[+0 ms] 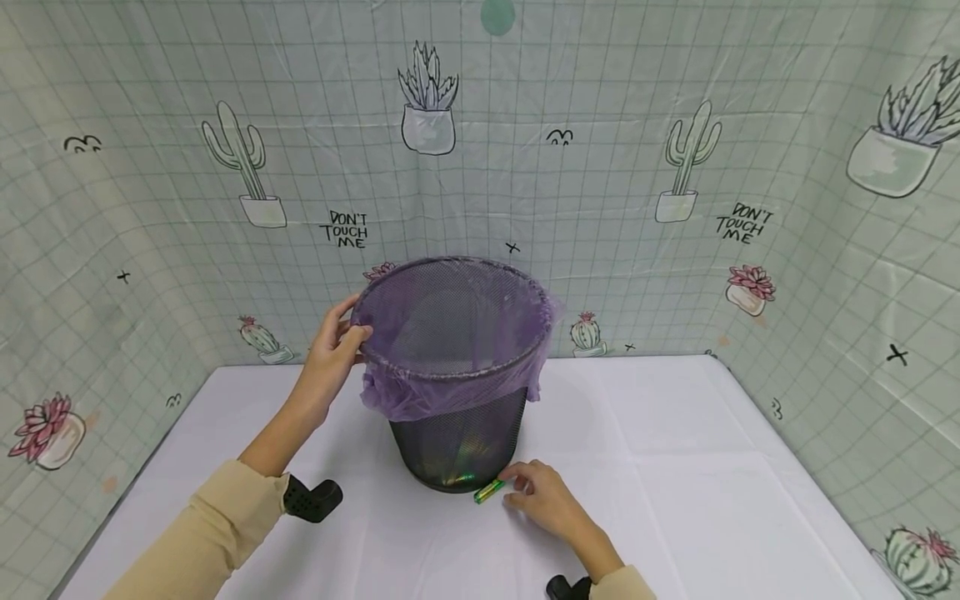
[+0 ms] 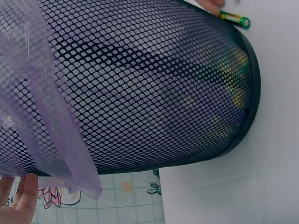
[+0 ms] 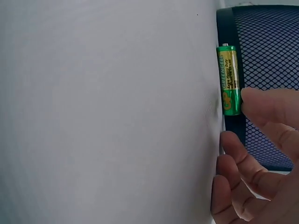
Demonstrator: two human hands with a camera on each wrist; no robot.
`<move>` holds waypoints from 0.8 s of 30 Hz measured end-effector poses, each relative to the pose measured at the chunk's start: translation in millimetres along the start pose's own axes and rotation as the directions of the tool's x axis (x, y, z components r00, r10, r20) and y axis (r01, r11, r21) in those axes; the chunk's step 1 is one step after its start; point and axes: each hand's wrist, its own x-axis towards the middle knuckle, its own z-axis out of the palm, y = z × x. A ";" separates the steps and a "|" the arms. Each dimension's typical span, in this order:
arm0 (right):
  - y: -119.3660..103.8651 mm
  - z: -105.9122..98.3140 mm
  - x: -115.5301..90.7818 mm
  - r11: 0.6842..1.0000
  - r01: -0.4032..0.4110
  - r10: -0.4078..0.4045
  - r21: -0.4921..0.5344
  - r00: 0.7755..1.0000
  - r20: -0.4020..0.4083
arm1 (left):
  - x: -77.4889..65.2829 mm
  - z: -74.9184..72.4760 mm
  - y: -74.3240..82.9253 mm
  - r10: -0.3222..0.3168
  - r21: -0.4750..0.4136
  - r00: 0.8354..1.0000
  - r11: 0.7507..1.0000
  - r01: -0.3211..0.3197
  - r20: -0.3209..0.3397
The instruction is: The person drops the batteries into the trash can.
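A black mesh waste bin (image 1: 459,433) with a purple plastic liner (image 1: 442,400) folded over its rim stands on the white table. My left hand (image 1: 335,350) grips the lined rim at its left side, thumb at the inner edge and fingers outside. Beside the bin's base lies a green and gold GP battery (image 3: 228,79), flat on the table. My right hand (image 1: 546,500) is low at the table with bent fingers, one fingertip right at the battery's end, the other fingertips apart from it. Through the mesh, blurred green and gold shapes (image 2: 238,95) show at the bottom of the bin.
A white cloth covers the table (image 1: 645,467). Behind and at both sides hangs a checked curtain (image 1: 495,183) printed with cacti. Black devices are strapped at the left wrist (image 1: 313,500) and right wrist (image 1: 567,587), below beige sleeves.
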 end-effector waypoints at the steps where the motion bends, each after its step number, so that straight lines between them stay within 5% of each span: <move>1: -0.2 -0.2 0.0 1.000 0.001 -0.001 0.000 1.000 0.002 | 0.1 0.1 0.4 0.001 0.000 1.000 1.000 -0.001 0.000; 24: -1.8 1.3 1.4 0.993 -0.095 0.100 -0.068 0.993 0.061 | -0.1 0.2 0.1 0.004 -0.023 1.000 1.000 -0.004 0.013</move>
